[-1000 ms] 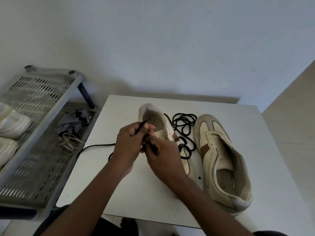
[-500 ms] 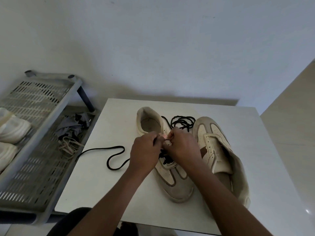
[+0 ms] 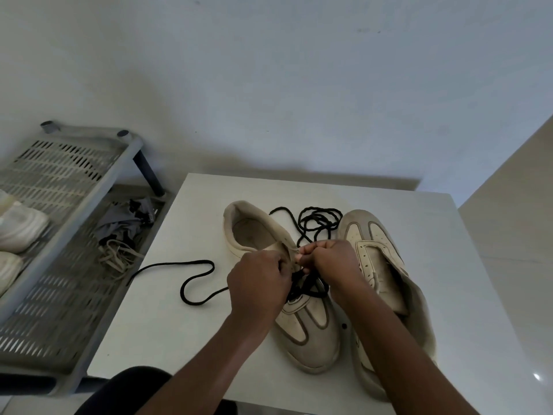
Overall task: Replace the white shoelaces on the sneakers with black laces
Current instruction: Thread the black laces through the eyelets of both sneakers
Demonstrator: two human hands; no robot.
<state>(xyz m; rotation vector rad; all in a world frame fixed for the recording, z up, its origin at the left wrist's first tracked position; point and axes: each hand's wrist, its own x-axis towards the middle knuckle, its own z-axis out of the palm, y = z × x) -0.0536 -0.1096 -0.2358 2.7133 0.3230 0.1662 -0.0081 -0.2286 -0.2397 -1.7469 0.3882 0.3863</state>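
On the far left, well apart from the fingers, the grey slatted plastic shoe rack point(image 3: 68, 244) holds a loose heap of flat off-white laces point(image 3: 119, 257) on its lower shelf, next to a crumpled grey cloth point(image 3: 125, 224). Judged from this, the white laces are already out of both sneakers.

On the square white table point(image 3: 167, 319), one free end of the round black cord lace point(image 3: 191, 283) runs in a loop to the left of the left hand point(image 3: 258, 284). The left hand's fingers are curled narrow over the eyelet area; whether they pinch lace or the shoe's edge cannot be told.

Directly under both hands lies the cream leather sneaker with brown trim point(image 3: 305, 324), toe toward the person. Black lace crosses its eyelets just below the fingertips, so lacing is under way. How many rows are finished is hidden.

The right hand point(image 3: 327, 259) is closed with fingers narrow, apparently pinching the lace near the upper eyelets. Beyond its fingers, a tangled black lace coil point(image 3: 317, 223) rests on the table.

To the right of the right hand, the second cream sneaker point(image 3: 386, 283) lies with empty eyelets showing. Remaining work, as judged: complete the first sneaker, then lace the second.
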